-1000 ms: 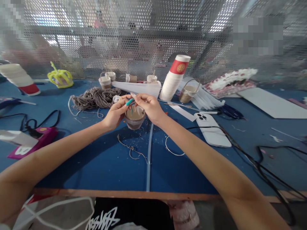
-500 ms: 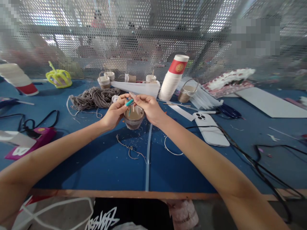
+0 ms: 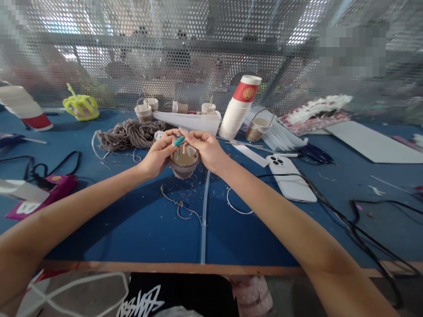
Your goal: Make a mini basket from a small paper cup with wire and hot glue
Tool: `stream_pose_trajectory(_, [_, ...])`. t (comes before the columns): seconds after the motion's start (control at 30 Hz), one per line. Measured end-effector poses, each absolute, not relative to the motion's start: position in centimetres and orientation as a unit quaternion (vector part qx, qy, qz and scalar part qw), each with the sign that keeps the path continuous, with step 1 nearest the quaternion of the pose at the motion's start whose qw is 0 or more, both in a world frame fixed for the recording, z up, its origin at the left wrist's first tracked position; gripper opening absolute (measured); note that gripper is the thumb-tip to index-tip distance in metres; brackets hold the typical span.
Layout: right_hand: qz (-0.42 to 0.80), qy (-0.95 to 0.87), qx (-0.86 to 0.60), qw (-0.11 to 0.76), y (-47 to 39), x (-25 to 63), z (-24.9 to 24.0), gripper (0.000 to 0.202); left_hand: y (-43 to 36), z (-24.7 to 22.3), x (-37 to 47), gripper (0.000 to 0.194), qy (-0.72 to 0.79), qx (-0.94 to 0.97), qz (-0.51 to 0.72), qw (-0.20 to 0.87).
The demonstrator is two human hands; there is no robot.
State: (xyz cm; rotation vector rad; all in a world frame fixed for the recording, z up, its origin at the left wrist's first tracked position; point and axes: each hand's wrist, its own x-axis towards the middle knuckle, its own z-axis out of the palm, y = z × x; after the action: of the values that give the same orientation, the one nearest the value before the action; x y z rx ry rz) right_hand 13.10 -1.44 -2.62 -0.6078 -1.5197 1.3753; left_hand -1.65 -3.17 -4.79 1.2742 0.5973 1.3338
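Observation:
A small brown cup-shaped basket (image 3: pixel 183 171) with a pale, ruffled outer band stands upright on the blue table in front of me. My left hand (image 3: pixel 161 152) closes around the upper left of it, its thumb and fingers pinched above the rim. From the right, my right hand (image 3: pixel 205 149) meets it with bent fingers, also closed at the top of the basket. A slim teal piece (image 3: pixel 179 141) shows at the left thumb tip, perhaps a long nail; I cannot tell. Whatever the fingertips pinch between them is hidden. Grey yarn (image 3: pixel 132 134) lies bundled behind my left hand.
A leaning stack of paper cups (image 3: pixel 231 121) and a similar basket (image 3: pixel 257 127) stand behind. A white phone (image 3: pixel 292 178) and black cables (image 3: pixel 333 211) lie to the right. A purple pouch (image 3: pixel 46 198) is at left, a clear strip (image 3: pixel 205 220) in front.
Both hands stay at the basket almost without moving. Only a slight shift of the fingertips shows.

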Motion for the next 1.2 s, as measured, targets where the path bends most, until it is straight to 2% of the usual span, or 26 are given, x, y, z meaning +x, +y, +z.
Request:
stream_pose_trajectory(0.63, [0.562,-0.624,-0.262,0.475,-1.5,13.2,-2.6,0.033,-3.1,-4.9,-1.9,0.028,0.256,0.555,0.556,0.564])
stream_pose_trajectory(0.93, [0.53,-0.634,-0.294,0.48,-1.9,12.8,-2.1,0.035,-2.7,-5.1,-2.4,0.012,0.26,0.553,0.546,0.573])
stream_pose_trajectory(1.03, [0.499,-0.626,-0.332,0.498,-2.3,12.7,-2.2,0.036,-2.7,-5.4,-2.5,0.021,0.26,0.556,0.563,0.554])
stream_pose_trajectory(1.2, [0.365,-0.676,-0.4,0.5,-3.3,12.5,-1.8,0.044,-2.6,-7.7,-2.8,0.056,0.212,0.597,0.576,0.516])
